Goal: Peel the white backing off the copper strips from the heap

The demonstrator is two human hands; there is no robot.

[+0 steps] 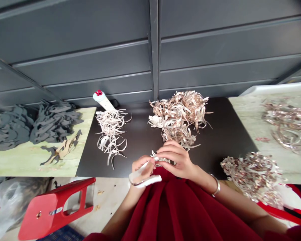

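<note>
My left hand (137, 165) is closed on a pale strip (147, 181), which hangs in a curve below the thumb, its white side partly showing. Close beside it, my right hand (176, 160) has its fingers bent together over a small crinkled, whitish-metallic strip end (162, 160) between the two hands. The fingertips hide how that end is gripped, and whether it belongs to the same strip cannot be made out. Just beyond my right hand lies a heap of rose-gold and white strips (182, 107) on the dark board (140, 134).
Thin white strips (110, 134) lie left of centre near a white cylinder (103, 100) with a red top. Dark grey cut pieces (52, 124) are piled at far left. Crinkled metallic pieces (252, 177) heap at right. A red stool (57, 207) stands lower left.
</note>
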